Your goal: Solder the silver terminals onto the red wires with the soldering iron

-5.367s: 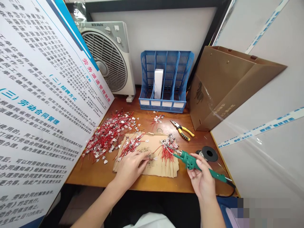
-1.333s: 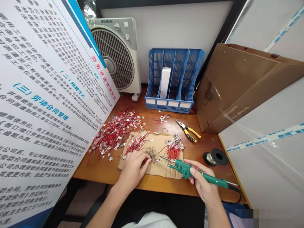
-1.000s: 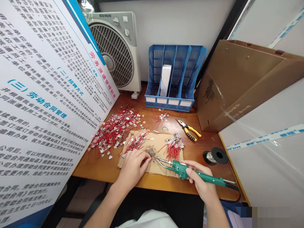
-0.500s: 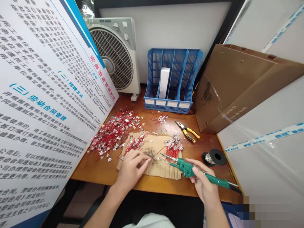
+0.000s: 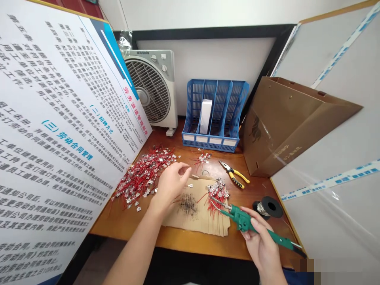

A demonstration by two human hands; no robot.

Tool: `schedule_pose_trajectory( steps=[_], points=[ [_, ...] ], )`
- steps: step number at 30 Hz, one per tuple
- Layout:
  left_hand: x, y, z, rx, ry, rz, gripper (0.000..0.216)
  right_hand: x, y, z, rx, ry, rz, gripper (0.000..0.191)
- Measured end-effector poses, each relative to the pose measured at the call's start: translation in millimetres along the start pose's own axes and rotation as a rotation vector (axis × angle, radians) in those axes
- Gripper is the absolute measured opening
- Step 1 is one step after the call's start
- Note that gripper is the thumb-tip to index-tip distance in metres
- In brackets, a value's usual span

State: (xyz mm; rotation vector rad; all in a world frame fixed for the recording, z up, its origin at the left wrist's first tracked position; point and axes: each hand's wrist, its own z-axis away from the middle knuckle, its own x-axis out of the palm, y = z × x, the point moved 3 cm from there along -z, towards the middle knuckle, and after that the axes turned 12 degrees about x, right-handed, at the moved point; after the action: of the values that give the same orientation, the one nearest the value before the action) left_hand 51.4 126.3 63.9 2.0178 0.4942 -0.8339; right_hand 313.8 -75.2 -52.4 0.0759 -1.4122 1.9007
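My right hand (image 5: 263, 241) is wrapped round a green soldering iron (image 5: 255, 225), its tip over a bunch of red-wired metal tabs (image 5: 218, 189) on the cardboard sheet (image 5: 204, 227). Above the sheet's far left part, my left hand (image 5: 172, 180) has its fingers curled and thumb near the index finger; whatever they pinch, if anything, is hidden. Just right of that hand, a single small metal tab (image 5: 190, 185) lies on the cardboard. Dark burn specks (image 5: 188, 204) mark the middle of the sheet. A large heap of red-wired tabs (image 5: 142, 174) spreads to the left.
Yellow-handled pliers (image 5: 234, 174) and a solder spool (image 5: 270, 208) lie on the right. Behind are a small group of wired tabs (image 5: 203, 157), a blue file rack (image 5: 210, 142) and a box fan (image 5: 169, 91). A brown paper bag (image 5: 276, 126) and printed panel (image 5: 74, 142) flank the desk.
My left hand has moved up and away from the burn-marked middle toward the back of the cardboard. The soldering iron has shifted right, still in my right hand. The camera view has tilted up.
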Motion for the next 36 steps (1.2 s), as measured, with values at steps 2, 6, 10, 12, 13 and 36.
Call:
schedule_pose_trajectory(
  steps=[2,6,10,12,13,36],
  points=[
    [-9.2,-14.2,18.6,-0.034,-0.041,-0.009,0.023,-0.8,0.8,-1.7,0.003,-0.001,-0.003,0.040],
    [-21.1,-30.0,41.0,-0.010,-0.133,-0.076,0.033,-2.1,1.6,-4.6,0.014,0.001,-0.005,0.039],
    [-11.9,-29.7,41.7,0.097,-0.208,-0.129,0.026,-0.4,0.3,-2.9,0.005,0.003,-0.001,0.038],
    [-3.0,-29.8,38.1,0.131,-0.247,-0.140,0.021,2.8,-2.2,0.1,0.000,-0.001,0.006,0.037],
    [1.1,-30.3,36.0,0.139,-0.264,-0.147,0.018,4.8,-3.8,1.9,0.001,-0.004,0.007,0.036],
    [-45.4,0.0,67.6,-0.063,0.160,0.212,0.018,2.2,-2.3,-2.5,0.026,0.022,-0.011,0.041]
  ],
)
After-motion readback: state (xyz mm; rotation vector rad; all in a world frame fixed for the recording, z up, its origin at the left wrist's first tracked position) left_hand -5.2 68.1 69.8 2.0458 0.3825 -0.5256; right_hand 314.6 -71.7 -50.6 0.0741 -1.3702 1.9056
